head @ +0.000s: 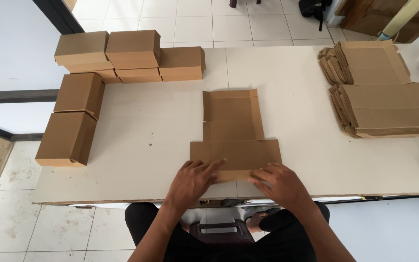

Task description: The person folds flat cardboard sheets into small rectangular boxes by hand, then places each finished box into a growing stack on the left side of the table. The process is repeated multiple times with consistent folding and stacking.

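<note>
I had both hands down on a flat cardboard box blank [233, 131] that lay unfolded in the middle of the desk [146, 145], its long axis running away from me. My left hand [196, 178] pressed flat on the near flap, fingers spread and pointing toward the right, gripping nothing. My right hand [276, 180] rested on the same near flap just beside it, fingers curled over the edge closest to me and pressing the cardboard rather than closing around it. The two hands were near each other but apart.

To my left, finished brown boxes [132, 56] stood in a row along the far edge of the desk, some stacked two high, and two more closed boxes [73, 121] ran along the left edge toward me. At the far right corner lay two piles of flat blanks [384, 92], well apart from my hands.
</note>
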